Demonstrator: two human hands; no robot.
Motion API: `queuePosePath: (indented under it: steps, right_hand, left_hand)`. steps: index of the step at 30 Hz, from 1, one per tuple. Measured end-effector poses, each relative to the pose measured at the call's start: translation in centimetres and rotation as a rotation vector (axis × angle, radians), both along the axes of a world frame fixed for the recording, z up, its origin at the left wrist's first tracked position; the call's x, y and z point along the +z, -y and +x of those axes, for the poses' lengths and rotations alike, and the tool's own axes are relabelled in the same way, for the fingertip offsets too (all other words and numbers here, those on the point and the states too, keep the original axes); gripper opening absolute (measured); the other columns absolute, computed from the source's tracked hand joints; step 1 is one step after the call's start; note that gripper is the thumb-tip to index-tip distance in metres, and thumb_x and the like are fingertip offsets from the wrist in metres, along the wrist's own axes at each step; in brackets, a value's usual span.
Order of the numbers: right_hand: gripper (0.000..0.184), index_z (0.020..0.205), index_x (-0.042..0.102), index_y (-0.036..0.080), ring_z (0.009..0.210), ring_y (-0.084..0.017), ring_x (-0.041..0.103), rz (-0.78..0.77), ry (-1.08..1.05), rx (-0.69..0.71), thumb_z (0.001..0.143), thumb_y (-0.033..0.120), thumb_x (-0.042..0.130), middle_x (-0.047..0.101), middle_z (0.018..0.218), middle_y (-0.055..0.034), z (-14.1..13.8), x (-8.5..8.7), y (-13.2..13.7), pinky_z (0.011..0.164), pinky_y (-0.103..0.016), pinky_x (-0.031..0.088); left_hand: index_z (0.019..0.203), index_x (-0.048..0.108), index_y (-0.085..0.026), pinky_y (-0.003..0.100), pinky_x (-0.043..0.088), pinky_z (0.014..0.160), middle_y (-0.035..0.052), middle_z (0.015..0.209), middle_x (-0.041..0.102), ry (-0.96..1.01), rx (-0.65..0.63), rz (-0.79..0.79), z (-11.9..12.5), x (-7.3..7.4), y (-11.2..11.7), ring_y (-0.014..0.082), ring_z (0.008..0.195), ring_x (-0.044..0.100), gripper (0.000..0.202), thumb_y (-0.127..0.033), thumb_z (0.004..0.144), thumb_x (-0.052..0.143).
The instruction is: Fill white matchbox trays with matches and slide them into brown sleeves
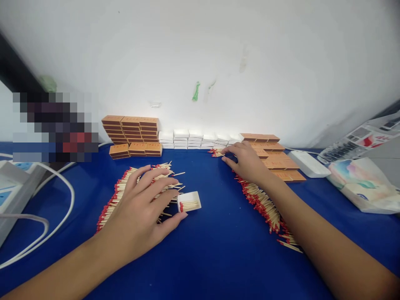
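A small white matchbox tray (199,200), with several red-tipped matches lying in it, sits on the blue table. My left hand (146,204) has its thumb and index finger at the two corners of the tray's left end, gripping it lightly, while the other fingers spread over a long pile of matches (115,198). Farther back, my right hand (242,160) pinches a few matches (216,153) between thumb and fingers, their red heads pointing left. Under and beside my right forearm lies a second long row of matches (261,204).
Orange matchbox sleeves (131,129) are stacked at the back left, more sleeves (281,160) at the right. White trays (189,139) line the wall between them. A white adapter (308,163), tissue pack (362,185) and plastic bottle (343,146) stand right; a power strip (15,191) with cables is left.
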State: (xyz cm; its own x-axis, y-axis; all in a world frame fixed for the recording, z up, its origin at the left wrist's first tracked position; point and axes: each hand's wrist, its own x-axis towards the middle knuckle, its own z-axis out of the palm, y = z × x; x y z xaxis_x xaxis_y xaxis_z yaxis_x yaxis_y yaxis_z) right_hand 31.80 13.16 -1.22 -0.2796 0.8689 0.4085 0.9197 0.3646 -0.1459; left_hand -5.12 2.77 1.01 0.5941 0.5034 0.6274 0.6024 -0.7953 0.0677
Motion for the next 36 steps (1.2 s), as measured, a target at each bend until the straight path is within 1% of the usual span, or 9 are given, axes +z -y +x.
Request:
queuePosePath:
  steps: [4, 7, 11, 14, 18, 25, 30, 33, 36]
  right_hand:
    - [0.014, 0.095, 0.075, 0.023, 0.104, -0.036, 0.059, 0.012, 0.011, -0.001, 0.100, 0.030, 0.064, 0.075, 0.100, -0.0147, -0.5, 0.2, 0.3, 0.095, -0.052, 0.049]
    - [0.016, 0.093, 0.073, 0.022, 0.102, -0.035, 0.058, -0.001, 0.007, 0.016, 0.101, 0.032, 0.063, 0.073, 0.099, -0.0149, -0.5, 0.3, 0.5, 0.093, -0.051, 0.049]
    - [0.014, 0.090, 0.070, 0.023, 0.102, -0.035, 0.058, -0.001, 0.008, 0.033, 0.100, 0.030, 0.062, 0.072, 0.098, -0.0140, -0.3, 0.3, 0.6, 0.094, -0.052, 0.049]
    - [0.015, 0.090, 0.068, 0.024, 0.103, -0.034, 0.059, -0.024, -0.002, 0.051, 0.101, 0.032, 0.061, 0.073, 0.101, -0.0137, -0.5, 0.5, 1.0, 0.095, -0.053, 0.049]
    - [0.017, 0.093, 0.068, 0.024, 0.104, -0.033, 0.061, -0.066, -0.009, 0.085, 0.104, 0.036, 0.062, 0.073, 0.104, -0.0133, -1.1, 1.3, 2.0, 0.098, -0.052, 0.048]
    - [0.011, 0.091, 0.072, 0.024, 0.109, -0.033, 0.062, -0.126, -0.064, 0.147, 0.101, 0.029, 0.069, 0.073, 0.104, -0.0110, -2.1, 2.3, 3.5, 0.100, -0.052, 0.050]
    - [0.014, 0.088, 0.072, 0.025, 0.106, -0.032, 0.064, -0.132, -0.096, 0.154, 0.100, 0.031, 0.071, 0.074, 0.101, -0.0099, -2.6, 2.7, 4.1, 0.100, -0.053, 0.051]
    - [0.014, 0.089, 0.074, 0.025, 0.106, -0.032, 0.064, -0.177, -0.083, 0.190, 0.101, 0.031, 0.071, 0.074, 0.102, -0.0100, -3.0, 2.8, 4.5, 0.095, -0.051, 0.052]
    - [0.014, 0.090, 0.075, 0.025, 0.105, -0.032, 0.062, -0.173, -0.050, 0.201, 0.102, 0.031, 0.070, 0.073, 0.103, -0.0105, -3.2, 2.6, 4.7, 0.092, -0.050, 0.052]
  left_hand:
    - [0.110, 0.076, -0.022, 0.062, 0.043, 0.122, 0.0067, 0.125, 0.082, 0.004, -0.010, 0.010, 0.0, 0.1, 0.0, 0.0363, 0.137, 0.069, 0.014, -0.035, 0.103, 0.076]
    - [0.109, 0.076, -0.022, 0.062, 0.044, 0.122, 0.0075, 0.124, 0.082, 0.003, -0.006, 0.000, 0.0, 0.2, 0.0, 0.0365, 0.137, 0.069, 0.013, -0.034, 0.103, 0.077]
    - [0.110, 0.075, -0.022, 0.062, 0.043, 0.123, 0.0077, 0.124, 0.082, 0.003, -0.011, 0.009, 0.0, 0.2, 0.0, 0.0361, 0.136, 0.069, 0.014, -0.034, 0.104, 0.075]
    - [0.109, 0.075, -0.022, 0.062, 0.041, 0.124, 0.0073, 0.125, 0.082, 0.009, -0.014, 0.009, 0.0, 0.2, 0.1, 0.0357, 0.137, 0.068, 0.014, -0.035, 0.104, 0.075]
    - [0.111, 0.075, -0.022, 0.061, 0.041, 0.125, 0.0074, 0.125, 0.082, 0.010, -0.010, 0.000, -0.1, 0.2, 0.1, 0.0358, 0.138, 0.069, 0.015, -0.035, 0.103, 0.076]
    - [0.111, 0.075, -0.021, 0.062, 0.041, 0.125, 0.0075, 0.126, 0.082, 0.004, -0.021, -0.004, -0.1, 0.1, 0.0, 0.0358, 0.137, 0.069, 0.016, -0.036, 0.104, 0.075]
    - [0.111, 0.075, -0.022, 0.062, 0.041, 0.124, 0.0077, 0.125, 0.082, -0.002, -0.017, -0.008, -0.1, 0.1, 0.1, 0.0358, 0.137, 0.068, 0.014, -0.034, 0.105, 0.075]
    - [0.111, 0.075, -0.022, 0.063, 0.041, 0.123, 0.0077, 0.125, 0.082, -0.001, -0.015, -0.011, -0.1, 0.1, 0.1, 0.0357, 0.138, 0.068, 0.014, -0.035, 0.105, 0.075]
    - [0.111, 0.074, -0.022, 0.063, 0.040, 0.124, 0.0077, 0.126, 0.081, -0.007, -0.016, -0.013, -0.1, 0.1, 0.1, 0.0355, 0.139, 0.067, 0.014, -0.035, 0.105, 0.074]
